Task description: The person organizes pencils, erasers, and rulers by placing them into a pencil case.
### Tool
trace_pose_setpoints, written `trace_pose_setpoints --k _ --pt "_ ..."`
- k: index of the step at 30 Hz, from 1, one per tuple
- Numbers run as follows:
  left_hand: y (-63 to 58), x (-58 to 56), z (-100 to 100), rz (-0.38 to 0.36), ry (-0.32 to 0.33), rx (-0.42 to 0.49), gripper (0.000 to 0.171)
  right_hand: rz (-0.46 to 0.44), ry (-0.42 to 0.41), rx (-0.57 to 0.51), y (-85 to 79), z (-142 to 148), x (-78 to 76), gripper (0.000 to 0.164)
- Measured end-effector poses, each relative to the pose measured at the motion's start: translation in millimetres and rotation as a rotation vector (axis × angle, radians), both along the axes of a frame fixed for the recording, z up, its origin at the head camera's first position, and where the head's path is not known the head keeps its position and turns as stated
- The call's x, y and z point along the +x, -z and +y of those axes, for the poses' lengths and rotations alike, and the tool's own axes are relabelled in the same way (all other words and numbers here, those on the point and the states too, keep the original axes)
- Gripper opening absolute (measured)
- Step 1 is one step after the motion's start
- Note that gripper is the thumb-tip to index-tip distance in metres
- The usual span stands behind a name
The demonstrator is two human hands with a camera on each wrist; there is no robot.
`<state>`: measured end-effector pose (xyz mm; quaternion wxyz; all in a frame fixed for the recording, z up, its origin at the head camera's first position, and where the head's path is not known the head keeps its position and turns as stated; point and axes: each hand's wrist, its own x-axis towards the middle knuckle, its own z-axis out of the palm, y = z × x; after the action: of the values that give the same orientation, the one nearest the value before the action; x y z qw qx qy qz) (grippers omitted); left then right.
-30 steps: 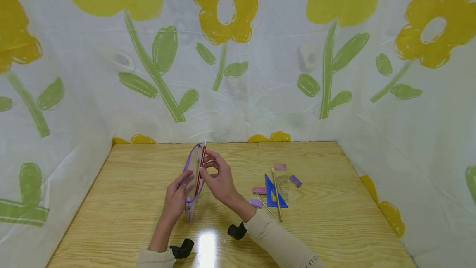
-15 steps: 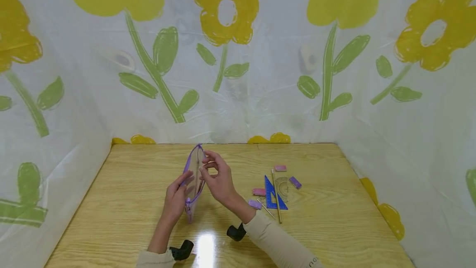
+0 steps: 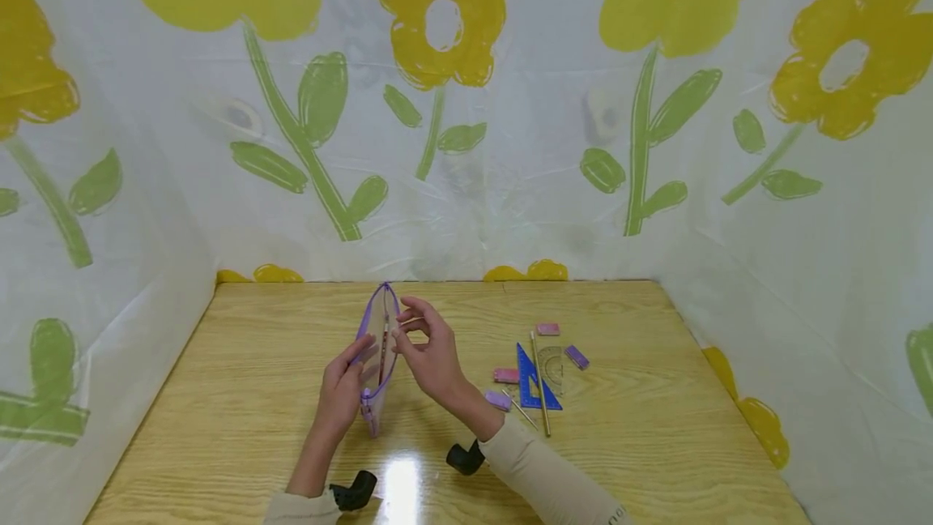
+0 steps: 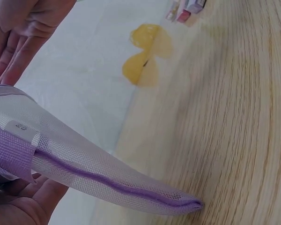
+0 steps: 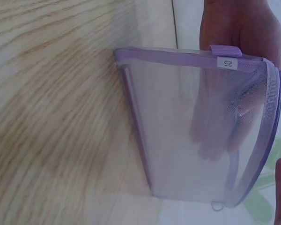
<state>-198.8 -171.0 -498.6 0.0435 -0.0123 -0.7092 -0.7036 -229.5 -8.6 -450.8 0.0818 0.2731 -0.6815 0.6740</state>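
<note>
A mesh zip pouch with purple trim [image 3: 368,395] stands on edge on the table, its mouth spread. My left hand [image 3: 342,387] holds it from the left, and its fingers show through the mesh in the right wrist view. Inside, a dark red pencil [image 3: 382,351] is visible through the mouth; the right wrist view has it as a reddish strip [image 5: 133,96] along the pouch's bottom edge. My right hand [image 3: 432,351] hovers at the mouth's right rim, fingers loosely bent around nothing visible. Whether its fingertips touch the rim is hard to tell.
To the right lie a blue set square [image 3: 530,391], a gold pencil [image 3: 543,395] across it, a clear protractor [image 3: 551,367] and a thin short stick [image 3: 521,407]. Around them are pink erasers [image 3: 548,330] and purple erasers [image 3: 577,357]. Flower-printed cloth [image 3: 539,185] walls the table.
The red pencil, pinched upright in my right hand a second ago, has dropped into the pouch. My right hand has stayed at the mouth; the left still holds the pouch.
</note>
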Motion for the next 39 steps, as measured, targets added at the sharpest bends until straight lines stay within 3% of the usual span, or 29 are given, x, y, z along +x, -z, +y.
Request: trace_pose_setpoints --k 7,20,30,39 --pt "-1.1 -1.1 0.9 0.01 -0.009 -0.008 0.05 -0.001 0.004 0.023 -7.8 8.4 7.9 0.044" --pt "-0.6 -2.1 2.1 0.004 0.0 -0.025 0.051 -0.094 0.04 0.055 4.1 36.2 13.0 0.05" --pt "-2.1 -0.7 2.1 -0.018 0.005 -0.046 0.051 -0.108 0.072 0.062 43.4 58.1 2.8 0.053" --pt "-1.5 -0.8 3.2 -0.03 0.001 -0.047 0.051 -0.184 -0.103 0.156 59.2 85.2 2.4 0.041"
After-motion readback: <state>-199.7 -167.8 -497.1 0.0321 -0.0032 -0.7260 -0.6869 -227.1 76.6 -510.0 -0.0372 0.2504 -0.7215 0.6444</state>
